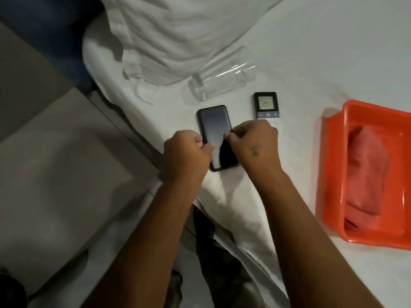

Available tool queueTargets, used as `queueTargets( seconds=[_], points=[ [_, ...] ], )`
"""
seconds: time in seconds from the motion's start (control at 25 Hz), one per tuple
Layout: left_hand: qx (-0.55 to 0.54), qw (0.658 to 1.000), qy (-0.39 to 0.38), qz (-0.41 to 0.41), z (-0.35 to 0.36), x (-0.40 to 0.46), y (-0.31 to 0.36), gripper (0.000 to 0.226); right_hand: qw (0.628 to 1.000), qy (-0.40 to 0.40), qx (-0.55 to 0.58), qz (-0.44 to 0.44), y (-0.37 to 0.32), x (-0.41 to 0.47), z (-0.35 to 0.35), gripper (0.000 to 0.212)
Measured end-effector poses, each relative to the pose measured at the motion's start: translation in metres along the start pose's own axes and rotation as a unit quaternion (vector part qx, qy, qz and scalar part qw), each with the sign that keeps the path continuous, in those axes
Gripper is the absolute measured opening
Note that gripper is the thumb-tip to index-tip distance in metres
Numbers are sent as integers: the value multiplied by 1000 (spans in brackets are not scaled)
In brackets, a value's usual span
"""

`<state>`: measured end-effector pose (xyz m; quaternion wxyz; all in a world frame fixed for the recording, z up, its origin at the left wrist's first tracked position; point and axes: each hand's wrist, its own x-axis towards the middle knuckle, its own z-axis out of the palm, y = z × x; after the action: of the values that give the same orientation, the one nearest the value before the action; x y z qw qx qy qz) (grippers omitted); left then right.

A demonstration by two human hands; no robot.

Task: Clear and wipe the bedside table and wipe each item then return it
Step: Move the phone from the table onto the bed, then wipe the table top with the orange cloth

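both forearms reach in from the near edge and meet over the phone (214, 130), which lies flat on the white bed sheet (311, 63), screen up. its long axis runs near to far, tipped slightly to the left at the far end. the left hand (186, 150) sits at the phone's left long edge, fingers curled in tight, and the right hand (253, 141) sits at its right long edge, likewise curled, thumb and fingertips pinched close at the rim. both hands seem to touch the phone, one on each side, but whether they actually clamp it or only rest against it cannot be told; no cloth shows in either hand.

beyond the phone, a clear glass (220, 74) lies on its side, and just right of the phone a small remote (265, 105) with a lit display lies partly under the right hand's knuckles. well to the right stands an orange tray (333, 174) with a pink cloth (364, 174) inside. the bedside table (55, 152) lies to the left, below the bed's edge.

judging from this, the phone is the item in hand, and the cloth is nearer the right hand, so fetching it would fall to that side while the left steadies the phone.
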<state>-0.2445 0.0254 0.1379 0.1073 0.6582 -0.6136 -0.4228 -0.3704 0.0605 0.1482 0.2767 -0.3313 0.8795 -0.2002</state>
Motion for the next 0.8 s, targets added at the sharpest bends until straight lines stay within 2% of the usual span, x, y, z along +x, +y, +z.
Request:
queueTargets(
  seconds=[0.08, 0.12, 0.16, 0.24, 0.32, 0.36, 0.4, 0.48, 0.56, 0.64, 0.72, 0.8],
  points=[
    [77, 994, 41, 72, 3, -1, 25, 26, 998, 48, 43, -5, 15, -12, -24, 16],
    [70, 989, 69, 108, 0, 0, 38, 30, 994, 77, 72, -5, 21, -18, -32, 15],
    [52, 983, 59, 163, 21, -9, 70, 32, 985, 132, 112, 18, 46, -24, -58, 14],
    [11, 964, -31, 263, 67, -23, 125, 28, 954, 233, 174, 72, 92, -38, -98, 17],
    [58, 916, -166, 361, 132, -44, 176, 26, 922, 322, 155, 149, 145, -52, -133, 22],
    [104, 883, -220, 402, 163, -55, 194, 27, 914, 337, 121, 193, 169, -55, -143, 27],
    [156, 850, -254, 434, 190, -62, 207, 30, 913, 322, 84, 237, 188, -56, -147, 38],
    [256, 800, -263, 474, 236, -70, 223, 38, 919, 244, 39, 308, 220, -51, -147, 57],
    [335, 789, -254, 447, 264, -69, 224, 47, 925, 200, 69, 317, 232, -38, -142, 47],
    [368, 788, -252, 425, 272, -67, 225, 51, 919, 179, 139, 322, 236, -25, -142, 40],
    [355, 784, -273, 429, 263, -70, 223, 46, 914, 141, 194, 326, 239, -24, -143, 35],
    [303, 786, -295, 451, 237, -72, 227, 42, 923, 130, 199, 303, 234, -33, -154, 28]
  ],
)
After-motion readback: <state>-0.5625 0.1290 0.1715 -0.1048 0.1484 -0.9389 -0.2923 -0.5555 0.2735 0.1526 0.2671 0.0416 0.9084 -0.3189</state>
